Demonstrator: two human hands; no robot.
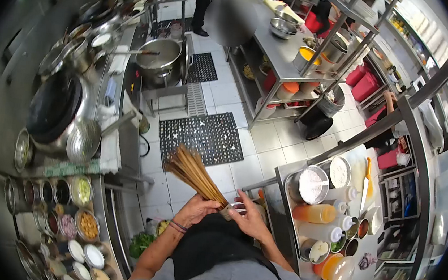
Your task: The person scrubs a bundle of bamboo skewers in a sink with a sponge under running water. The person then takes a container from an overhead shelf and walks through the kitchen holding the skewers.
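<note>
A bamboo wok brush (pixel 197 174), a bundle of thin brown sticks, is held in front of the black apron (pixel 209 250). Its splayed end points up and left, over the floor mat. My left hand (pixel 196 210) is closed round the lower part of the bundle, fingers and thumb on the sticks. At the greyish bound end is my right hand (pixel 252 217); its thumb presses there while the forefinger reaches upward. Some of the right fingers are hidden.
A wok station (pixel 56 106) with a perforated ladle (pixel 84 141) runs along the left, above several ingredient tins. Right of me, a counter (pixel 357 167) carries squeeze bottles (pixel 313 213), tubs and a knife (pixel 365 189). A large pot (pixel 159 59) stands ahead; a person (pixel 201 4) is beyond.
</note>
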